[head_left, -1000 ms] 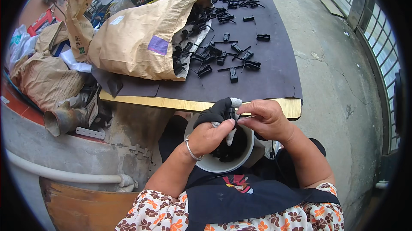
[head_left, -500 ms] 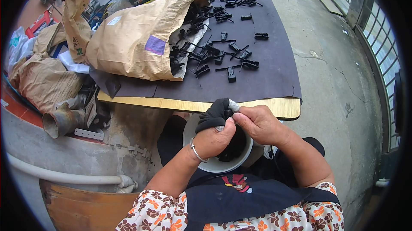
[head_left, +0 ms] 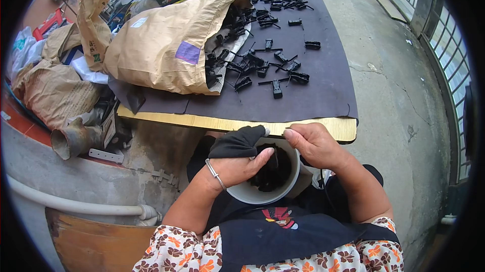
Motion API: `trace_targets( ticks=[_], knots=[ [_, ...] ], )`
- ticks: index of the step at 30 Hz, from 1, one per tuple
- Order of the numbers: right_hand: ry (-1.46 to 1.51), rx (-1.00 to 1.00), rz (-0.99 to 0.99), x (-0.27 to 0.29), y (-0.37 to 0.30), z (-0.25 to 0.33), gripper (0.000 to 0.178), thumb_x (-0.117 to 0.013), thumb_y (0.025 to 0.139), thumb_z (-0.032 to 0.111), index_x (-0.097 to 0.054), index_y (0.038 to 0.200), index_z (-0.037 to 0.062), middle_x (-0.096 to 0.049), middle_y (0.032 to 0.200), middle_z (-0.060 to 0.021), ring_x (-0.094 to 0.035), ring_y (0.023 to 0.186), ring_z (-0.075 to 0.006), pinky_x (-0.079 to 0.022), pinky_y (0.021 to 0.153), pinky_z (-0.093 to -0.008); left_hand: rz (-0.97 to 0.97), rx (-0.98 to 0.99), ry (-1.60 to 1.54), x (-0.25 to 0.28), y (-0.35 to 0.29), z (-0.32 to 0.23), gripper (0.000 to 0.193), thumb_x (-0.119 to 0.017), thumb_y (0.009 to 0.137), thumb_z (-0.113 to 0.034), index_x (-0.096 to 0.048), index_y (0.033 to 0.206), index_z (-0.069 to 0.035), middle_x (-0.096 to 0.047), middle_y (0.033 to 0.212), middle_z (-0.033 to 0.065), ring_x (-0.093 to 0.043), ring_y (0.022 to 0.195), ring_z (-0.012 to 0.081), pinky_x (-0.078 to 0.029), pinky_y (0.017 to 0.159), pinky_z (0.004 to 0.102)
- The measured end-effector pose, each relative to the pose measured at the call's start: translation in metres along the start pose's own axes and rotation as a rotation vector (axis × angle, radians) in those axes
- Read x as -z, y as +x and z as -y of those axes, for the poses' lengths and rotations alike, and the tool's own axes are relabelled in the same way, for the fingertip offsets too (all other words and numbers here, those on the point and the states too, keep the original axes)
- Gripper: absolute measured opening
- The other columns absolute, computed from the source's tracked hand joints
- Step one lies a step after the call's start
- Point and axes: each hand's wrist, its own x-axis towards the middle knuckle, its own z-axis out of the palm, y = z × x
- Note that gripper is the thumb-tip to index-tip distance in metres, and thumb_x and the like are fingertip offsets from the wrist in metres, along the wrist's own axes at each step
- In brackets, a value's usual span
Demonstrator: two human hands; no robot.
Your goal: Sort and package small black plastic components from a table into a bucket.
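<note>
Left hand (head_left: pixel 236 153), just below centre of the head view, wears a black covering over its fingers; thumb and fingers stand well apart, and I see nothing gripped between them. Right hand (head_left: pixel 314 145), beside it, is curled with thumb and forefinger pinched; whether they hold something thin I cannot tell. Black clip-like parts (head_left: pixel 270 180) lie in the white bucket (head_left: pixel 257 198) below, probably placed there to catch whatever the hands release. Similar loose pieces (head_left: pixel 277 89) lie at upper centre on the dark mat (head_left: pixel 318 90), by the mouth of the paper sack (head_left: pixel 156 57), presumably turned this way for easy reach. Compared with one second earlier, when both hands met at a black part, they are now separated, and the left has loosened.
</note>
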Motion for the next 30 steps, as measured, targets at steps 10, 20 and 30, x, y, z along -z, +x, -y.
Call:
trace_targets(
  ticks=[10, 20, 30],
  knots=[
    [-0.128, 0.086, -0.118, 0.0, 0.002, -0.005, 0.03, -0.052, 0.09, 0.019, -0.047, 0.069, -0.0006, -0.038, 0.054, -0.0077, -0.034, 0.051, -0.0132, -0.035, 0.048, -0.0303, -0.199, 0.132, 0.413, -0.01, 0.096, 0.071, 0.028, -0.058, 0.077, -0.013, -0.059, 0.104, -0.008, -0.062, 0.091, 0.0155, -0.059, 0.085, 0.0328, -0.047, 0.077, 0.0396],
    [-0.211, 0.145, -0.11, -0.005, 0.001, -0.005, 0.022, -0.058, 0.085, 0.017, -0.051, 0.075, -0.0013, -0.056, 0.064, -0.0169, -0.056, 0.057, -0.0308, -0.044, 0.055, -0.0359, -0.307, -0.002, 0.029, -0.018, 0.075, 0.065, 0.028, -0.057, 0.081, -0.01, -0.056, 0.107, -0.001, -0.063, 0.088, 0.0137, -0.061, 0.08, 0.0251, -0.047, 0.074, 0.0322],
    [-0.291, 0.575, -0.235, -0.023, 0.004, -0.007, 0.02, -0.07, 0.072, 0.005, -0.051, 0.081, 0.0035, -0.05, 0.06, -0.0066, -0.049, 0.049, -0.0183, -0.039, 0.046, -0.0281, -0.321, 0.079, -0.592, -0.036, 0.031, 0.003, 0.027, -0.052, 0.088, -0.01, -0.053, 0.113, 0.002, -0.063, 0.087, 0.0084, -0.058, 0.074, 0.011, -0.047, 0.067, 0.0257]
  ],
)
